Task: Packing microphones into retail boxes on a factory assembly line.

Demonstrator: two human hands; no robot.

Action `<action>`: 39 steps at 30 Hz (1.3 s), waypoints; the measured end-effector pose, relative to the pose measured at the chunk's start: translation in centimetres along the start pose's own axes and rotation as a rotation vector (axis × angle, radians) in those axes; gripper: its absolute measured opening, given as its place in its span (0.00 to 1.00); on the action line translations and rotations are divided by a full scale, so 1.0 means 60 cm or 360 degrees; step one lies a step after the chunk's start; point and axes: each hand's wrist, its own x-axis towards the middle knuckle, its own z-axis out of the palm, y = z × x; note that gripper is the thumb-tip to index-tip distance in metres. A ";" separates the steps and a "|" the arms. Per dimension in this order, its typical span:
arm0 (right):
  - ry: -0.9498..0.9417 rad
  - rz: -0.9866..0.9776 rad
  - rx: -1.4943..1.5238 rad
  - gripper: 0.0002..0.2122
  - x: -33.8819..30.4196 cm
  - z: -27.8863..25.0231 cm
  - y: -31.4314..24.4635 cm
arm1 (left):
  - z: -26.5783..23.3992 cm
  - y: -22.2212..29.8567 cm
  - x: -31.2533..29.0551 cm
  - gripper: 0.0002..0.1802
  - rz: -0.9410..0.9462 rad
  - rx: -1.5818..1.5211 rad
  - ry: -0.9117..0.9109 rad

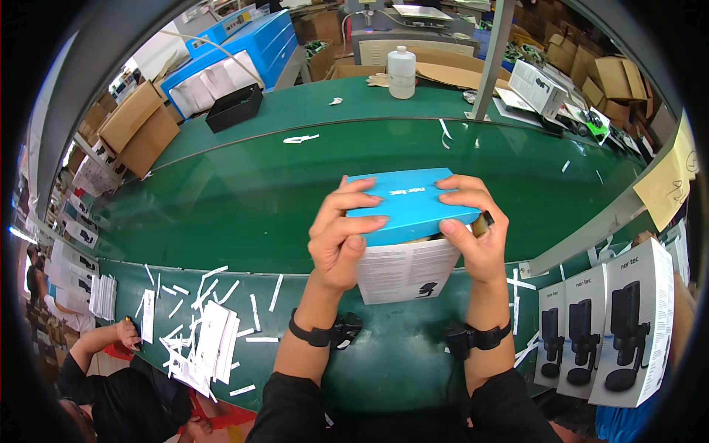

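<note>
A box with a bright blue top [413, 198] is held in front of me above the green surface. Below the blue part hangs its white printed cardboard sleeve [402, 275], with a small picture of a microphone near one corner. A narrow dark gap shows between the blue part and the sleeve. My left hand [341, 235] grips the left side, fingers over the blue top and thumb at the front edge. Around the right side closes my right hand [478, 225], its thumb by the gap. A small dark and tan piece shows beside the right fingers; what it is I cannot tell.
Printed microphone boxes [622, 332] stand at the right. Paper strips and white sheets [214, 340] litter the left bench, where another person's hand [128, 334] rests. Farther off are a white bottle [401, 74], a black tray [235, 108] and a cardboard carton [139, 129]. A metal post [493, 59] rises behind.
</note>
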 end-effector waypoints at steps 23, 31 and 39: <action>-0.0234 -0.0112 -0.0165 0.24 -0.017 -0.004 -0.017 | 0.011 0.042 0.006 0.19 0.0370 0.0595 -0.0155; -0.0210 -0.0305 -0.0063 0.22 -0.028 -0.013 0.015 | 0.012 0.038 -0.002 0.17 0.0362 0.0552 -0.0180; -0.0273 -0.0411 -0.0148 0.18 -0.038 -0.018 0.029 | 0.010 0.048 -0.017 0.12 0.0271 0.0565 -0.0152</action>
